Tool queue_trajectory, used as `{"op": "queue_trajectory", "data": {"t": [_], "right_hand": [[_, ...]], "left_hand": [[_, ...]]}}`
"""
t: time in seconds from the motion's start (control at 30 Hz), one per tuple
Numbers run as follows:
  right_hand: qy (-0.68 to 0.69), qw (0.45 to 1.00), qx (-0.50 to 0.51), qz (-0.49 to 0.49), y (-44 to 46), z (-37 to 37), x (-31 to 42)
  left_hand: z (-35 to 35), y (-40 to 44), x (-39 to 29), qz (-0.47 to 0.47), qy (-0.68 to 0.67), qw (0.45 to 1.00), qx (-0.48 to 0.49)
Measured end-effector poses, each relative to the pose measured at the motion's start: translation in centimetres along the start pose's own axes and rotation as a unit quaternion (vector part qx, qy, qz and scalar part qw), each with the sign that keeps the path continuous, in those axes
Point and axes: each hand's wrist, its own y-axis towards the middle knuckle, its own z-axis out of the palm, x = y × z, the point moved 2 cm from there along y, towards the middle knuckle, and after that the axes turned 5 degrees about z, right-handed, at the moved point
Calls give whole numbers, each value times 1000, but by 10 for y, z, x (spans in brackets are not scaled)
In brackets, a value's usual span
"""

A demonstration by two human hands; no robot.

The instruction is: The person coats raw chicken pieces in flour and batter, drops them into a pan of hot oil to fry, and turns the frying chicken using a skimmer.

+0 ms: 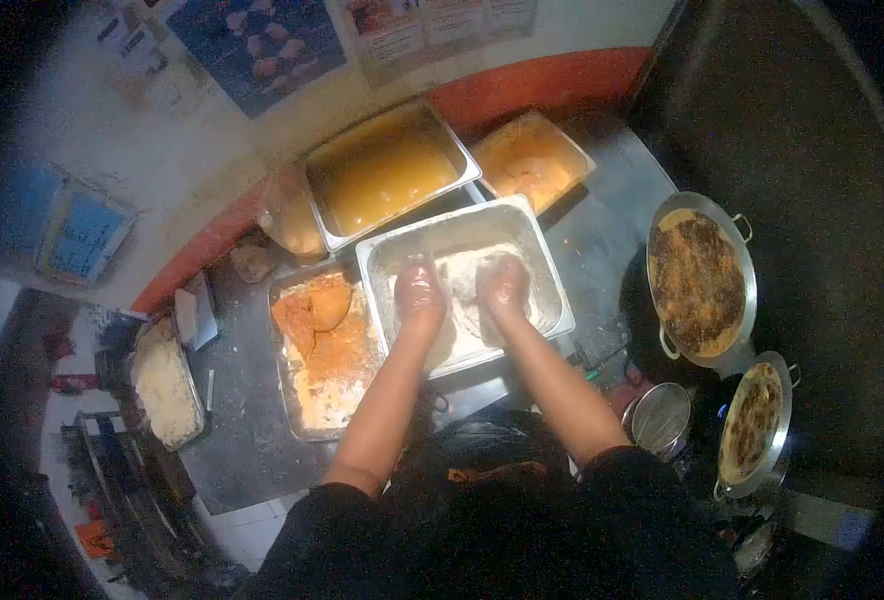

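A deep steel pan (552,270) with pale flour-like powder (465,270) stands in the middle of the table. Both hands reach into it, and they look to be in thin clear gloves. My left hand (420,290) is at the pan's left side, its fingers blurred and partly sunk in the powder. My right hand (505,287) is at the right side, apart from the left, its fingers also hidden or smeared. Left of the pan a tray (284,385) holds orange-coated pieces (317,315) on pale powder.
Behind stand a pan of yellow-brown liquid (392,165) and a tray with orange contents (534,165). Two round two-handled pans (704,280) (757,425) are at the right, near a mesh strainer (659,420). A tray of pale powder (167,385) stands far left.
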Motion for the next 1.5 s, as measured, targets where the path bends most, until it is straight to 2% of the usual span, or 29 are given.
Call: {"op": "queue_trajectory", "data": {"t": [0.03,0.07,0.1,0.17,0.23,0.27,0.3,0.33,0.37,0.43,0.5,0.53,0.57,0.6,0.63,0.67,0.7,0.77,0.8,0.83,0.87,0.9,0.93,1.03,1.17,1.27,1.33,1.47,1.5], "right_hand": [[-76,997,13,-7,-4,1,10],[-150,988,24,-18,-9,2,19],[-194,979,9,-59,-11,-1,24],[-172,981,35,-82,-20,-23,57],[-126,978,32,-166,-7,-31,29],[-114,984,48,-124,-9,-52,40],[-101,990,55,-81,-15,-80,60],[22,997,79,-4,-22,-106,69],[152,981,100,61,-28,-136,74],[26,992,48,-114,-37,-215,97],[-43,996,-15,-76,-49,-294,107],[-75,994,-57,-58,-55,-332,104],[-93,990,-94,-55,-56,-368,93],[249,966,-4,-68,-48,-395,55],[-71,977,-169,-111,-84,-444,108],[-182,941,-224,-177,-85,-483,78],[-140,959,-239,-67,-100,-517,77],[-200,919,-341,-9,-119,-582,39],[-238,899,-368,-12,-123,-621,2],[-377,831,-410,-5,-131,-664,-43],[-423,808,-369,178,-129,-707,-74],[-414,774,-474,75,-134,-749,-151],[-427,774,-414,218,-144,-764,-126],[-478,722,-423,268,-158,-838,-197],[-474,734,-416,250,-163,-891,-266],[-518,734,-293,326,-171,-898,-275],[-497,782,-208,313,-176,-896,-279],[-492,778,-278,273,-217,-901,-254],[-378,832,-362,185,-238,-897,-242]], "left_hand": [[1,-2,2,-22,-40,999,0],[-1,-13,-23,66,-143,976,-147],[4,-14,-16,74,-143,977,-143],[14,-8,9,133,31,983,-119],[-15,-6,8,68,93,993,-42],[-25,-13,8,26,46,998,-29],[-28,-10,4,81,100,991,-24],[-14,-15,33,22,18,999,-42],[-23,-23,21,53,12,997,-50],[-44,-43,-4,117,-1,991,-65],[-31,-38,23,62,-27,996,-50],[-31,-36,29,56,73,995,-46],[-26,-36,47,74,31,995,-60],[-21,-35,61,89,-10,993,-74],[-22,-32,58,98,-14,993,-71],[-27,-30,53,70,-92,992,-45],[-27,-29,50,40,-167,985,-19],[-20,-14,80,38,-193,979,-53],[-16,-14,72,34,-204,976,-70],[-12,-15,63,31,-215,972,-86],[-27,-25,32,82,-128,976,-155],[-36,-31,11,109,-85,972,-188],[-45,-37,-11,133,-40,965,-222],[-60,-27,-44,162,-66,980,-98],[-64,-34,-91,188,-75,979,-6],[-64,-39,-128,210,-68,975,-3],[-64,-40,-156,234,-66,970,4],[-56,-42,-224,303,-65,950,31],[-51,-45,-246,329,-63,941,40]]}}
